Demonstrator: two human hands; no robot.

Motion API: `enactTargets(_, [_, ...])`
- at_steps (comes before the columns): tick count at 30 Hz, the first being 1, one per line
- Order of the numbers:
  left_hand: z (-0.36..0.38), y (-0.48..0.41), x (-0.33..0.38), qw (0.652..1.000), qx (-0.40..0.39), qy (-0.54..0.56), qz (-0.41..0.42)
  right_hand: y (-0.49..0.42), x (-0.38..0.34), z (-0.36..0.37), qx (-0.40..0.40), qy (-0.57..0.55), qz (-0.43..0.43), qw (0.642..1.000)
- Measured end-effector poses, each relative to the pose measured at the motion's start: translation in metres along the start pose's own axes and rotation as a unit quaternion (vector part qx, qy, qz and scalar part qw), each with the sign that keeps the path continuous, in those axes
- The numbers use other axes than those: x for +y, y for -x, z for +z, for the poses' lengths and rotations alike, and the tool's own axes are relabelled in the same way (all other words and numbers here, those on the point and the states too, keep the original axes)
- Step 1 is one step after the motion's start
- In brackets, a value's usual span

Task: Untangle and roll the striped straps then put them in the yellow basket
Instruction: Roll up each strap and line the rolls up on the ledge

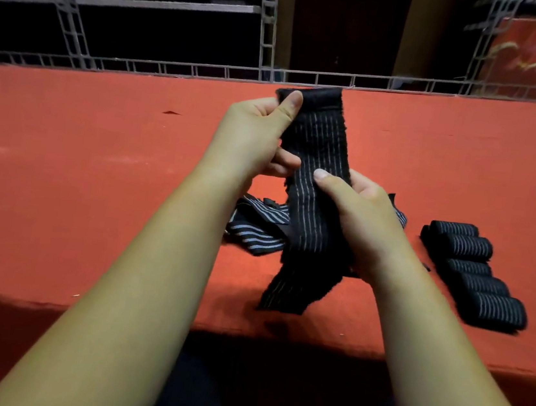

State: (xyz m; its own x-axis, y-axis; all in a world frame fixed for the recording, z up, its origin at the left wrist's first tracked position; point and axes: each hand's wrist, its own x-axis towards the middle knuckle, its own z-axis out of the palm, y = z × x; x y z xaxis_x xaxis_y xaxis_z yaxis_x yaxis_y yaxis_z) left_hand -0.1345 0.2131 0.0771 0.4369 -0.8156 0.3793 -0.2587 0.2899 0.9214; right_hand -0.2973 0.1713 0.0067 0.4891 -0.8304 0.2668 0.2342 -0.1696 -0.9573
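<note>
Left hand, right hand round strap

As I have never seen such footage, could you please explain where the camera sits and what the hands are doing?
There is no machine here: a person works with bare hands, and the single picture comes from a camera worn on the head, looking forward and down. The left hand pinches the top end of a dark strap with thin pale stripes, while the right hand grips it lower down. On the red cloth-covered table lie a loose heap of striped straps and, to the right, a row of rolled striped straps. Grey metal racks stand behind.
</note>
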Motion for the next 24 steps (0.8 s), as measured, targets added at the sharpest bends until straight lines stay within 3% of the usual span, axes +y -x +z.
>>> enactTargets(9, [0.001,-0.003,-0.051,0.998,-0.005,-0.026,-0.051,0.0,0.038,-0.013,-0.044,0.034,0.124,0.991])
enactTargets(13, [0.005,-0.008,-0.099,0.996,0.001,-0.068,-0.049,-0.011,0.074,-0.021,-0.058,0.121,0.172,0.976])
enactTargets(17, [0.011,-0.014,-0.141,0.995,0.002,-0.089,-0.039,-0.037,0.107,-0.024,-0.016,0.196,0.14,0.97])
enactTargets(24, [0.021,-0.028,-0.183,0.996,0.023,-0.079,-0.04,-0.092,0.122,-0.02,0.08,0.101,0.106,0.986])
